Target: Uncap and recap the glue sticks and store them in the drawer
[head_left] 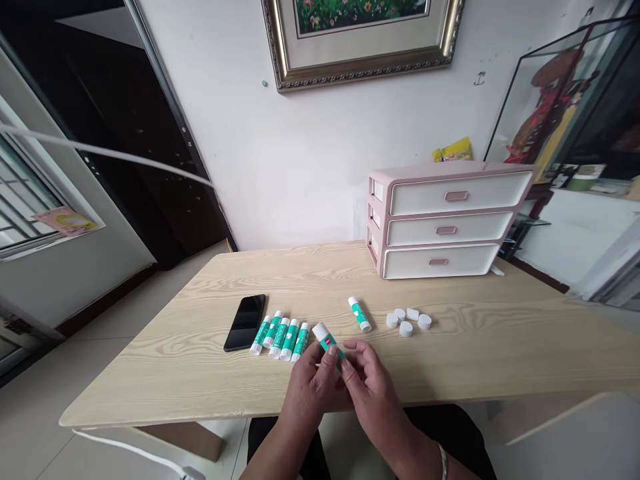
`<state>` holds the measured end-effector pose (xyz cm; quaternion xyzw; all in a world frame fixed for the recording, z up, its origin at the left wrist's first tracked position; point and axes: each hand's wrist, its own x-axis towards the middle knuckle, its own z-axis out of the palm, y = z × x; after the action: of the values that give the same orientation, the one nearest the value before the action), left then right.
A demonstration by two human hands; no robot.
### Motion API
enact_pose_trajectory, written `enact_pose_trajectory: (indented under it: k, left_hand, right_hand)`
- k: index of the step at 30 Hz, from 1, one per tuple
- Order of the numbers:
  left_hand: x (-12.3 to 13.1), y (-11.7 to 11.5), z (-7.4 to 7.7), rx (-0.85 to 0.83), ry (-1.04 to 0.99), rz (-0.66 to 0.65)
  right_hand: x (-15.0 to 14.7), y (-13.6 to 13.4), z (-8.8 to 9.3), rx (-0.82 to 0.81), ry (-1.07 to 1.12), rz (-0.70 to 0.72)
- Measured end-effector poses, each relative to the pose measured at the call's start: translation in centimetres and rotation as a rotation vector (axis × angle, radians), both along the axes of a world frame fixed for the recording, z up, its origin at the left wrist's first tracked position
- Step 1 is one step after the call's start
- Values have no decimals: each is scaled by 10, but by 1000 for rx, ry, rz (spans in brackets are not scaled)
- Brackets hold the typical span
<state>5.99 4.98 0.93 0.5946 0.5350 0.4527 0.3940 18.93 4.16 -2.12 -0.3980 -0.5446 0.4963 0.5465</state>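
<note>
Both my hands hold one green-and-white glue stick (326,339) just above the table's near edge. My left hand (311,387) pinches its body from the left, and my right hand (367,380) grips its lower end with fingers curled. Its white cap end points up and to the left. Just left of my hands, several more glue sticks (280,337) lie side by side in a row. Another single glue stick (359,314) lies beyond my right hand. Several loose white caps (407,321) sit in a cluster to its right.
A black phone (245,322) lies left of the row of sticks on the light wooden table (470,360). A pink three-drawer organiser (445,220) stands at the back right by the wall. A framed picture (360,40) hangs above.
</note>
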Motion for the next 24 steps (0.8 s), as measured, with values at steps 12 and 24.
enact_pose_trajectory:
  k: [12, 24]
  left_hand:
    - [-13, -39, 0, 118, 378, -197]
    - [-16, -62, 7, 43, 280, -529]
  right_hand:
    - [38, -5, 33, 122, -484, 25]
    - [36, -26, 18, 32, -450, 260]
